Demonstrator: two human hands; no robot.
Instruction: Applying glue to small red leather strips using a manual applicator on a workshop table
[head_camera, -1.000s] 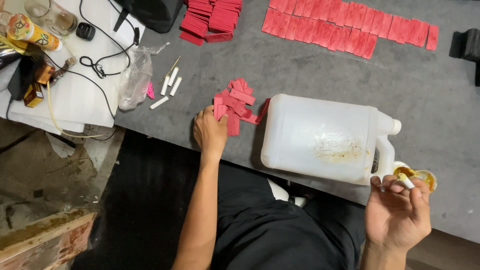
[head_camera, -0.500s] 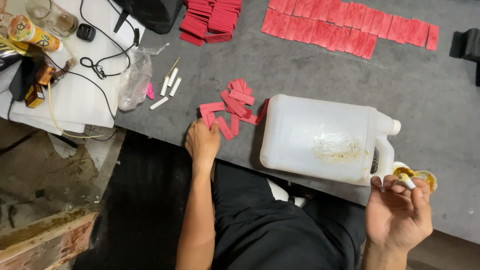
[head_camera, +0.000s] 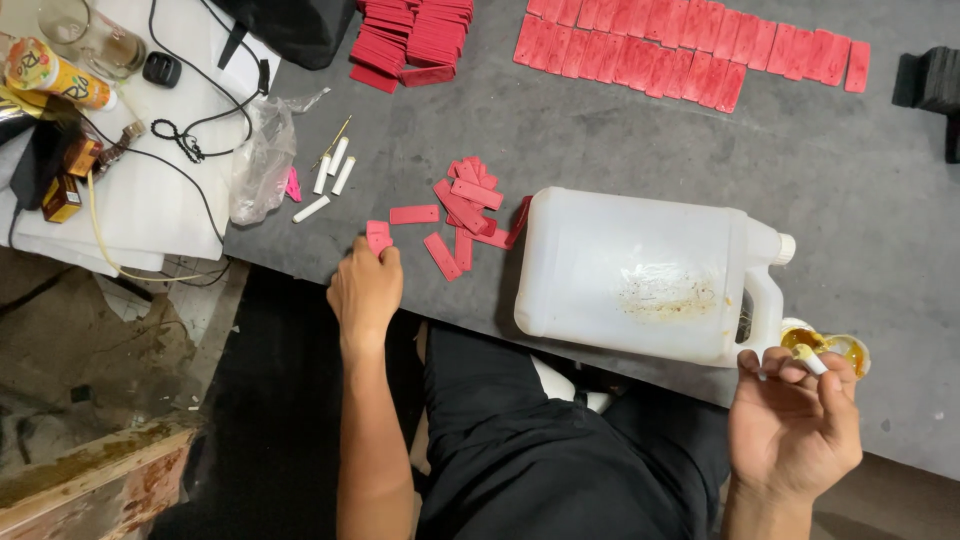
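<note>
Head view shows a small red strip (head_camera: 378, 236) pinched by the closed fingers of the left hand (head_camera: 364, 292) at the desk (head_camera: 600, 140) edge, its long axis running away from the person. The right hand (head_camera: 795, 425), fingers curled shut, grips a white stick (head_camera: 809, 359) pointing up-left over a small pot of yellow paste (head_camera: 840, 349). Between them lie scattered red strips (head_camera: 465, 205) and a white jug (head_camera: 640, 275) on its side, cap to the right.

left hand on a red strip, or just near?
Touching. The head view shows the left hand with fingertips overlapping a red strip at the table edge, no gap visible.
</note>
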